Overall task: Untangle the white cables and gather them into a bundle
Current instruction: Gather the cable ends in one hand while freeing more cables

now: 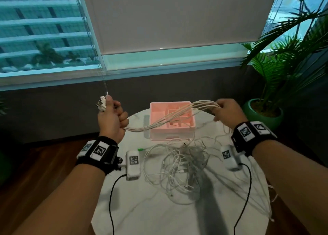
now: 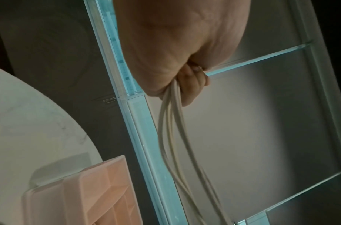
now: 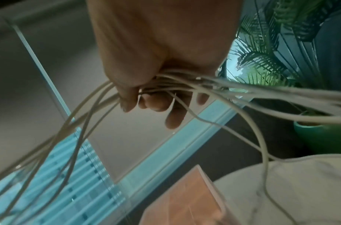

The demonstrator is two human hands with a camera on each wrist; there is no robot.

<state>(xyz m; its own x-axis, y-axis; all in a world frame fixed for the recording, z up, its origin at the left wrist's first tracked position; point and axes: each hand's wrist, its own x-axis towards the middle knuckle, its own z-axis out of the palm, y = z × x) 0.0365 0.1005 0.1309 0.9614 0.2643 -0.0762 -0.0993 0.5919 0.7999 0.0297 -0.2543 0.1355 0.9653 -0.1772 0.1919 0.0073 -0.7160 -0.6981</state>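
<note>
Several white cables (image 1: 170,116) stretch in the air between my two hands, above the pink box. My left hand (image 1: 111,116) is a fist round one end of them, with their plugs (image 1: 101,103) sticking out above the thumb. In the left wrist view the cables (image 2: 173,121) leave the bottom of that fist. My right hand (image 1: 226,111) grips the same strands further along, fingers curled over them; the strands (image 3: 184,85) fan out on both sides of it. The rest of the cables lie in a loose tangle (image 1: 181,165) on the table.
A round white marble table (image 1: 150,208) holds a pink divided box (image 1: 171,122) at its far side. A potted palm (image 1: 276,85) stands at the right. A window with a blind is behind. Black wires hang from the wrist cameras.
</note>
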